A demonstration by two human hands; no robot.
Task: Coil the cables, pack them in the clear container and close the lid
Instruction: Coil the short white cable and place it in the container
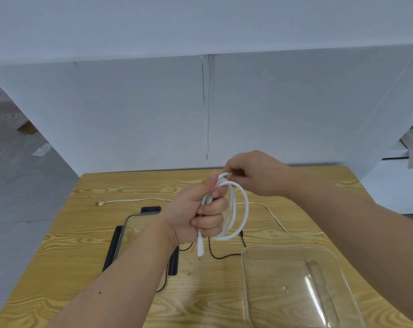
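Observation:
A white cable (238, 209) hangs in loose loops above the table's middle. My left hand (200, 209) is closed around the bundle, and one plug end dangles below the fist. My right hand (255, 174) pinches the top of the loops just right of the left thumb. The clear container (248, 275) sits open and empty at the front right. Its clear lid with black clips (116, 245) lies flat to the left, partly hidden by my left forearm. A second white cable (134, 200) stretches across the far side of the table. A thin black cable (221, 256) lies between lid and container.
The wooden table (87, 223) stands against a plain white partition. Grey floor shows beyond the table's left edge. The second white cable curves down the right side to a spot behind the container.

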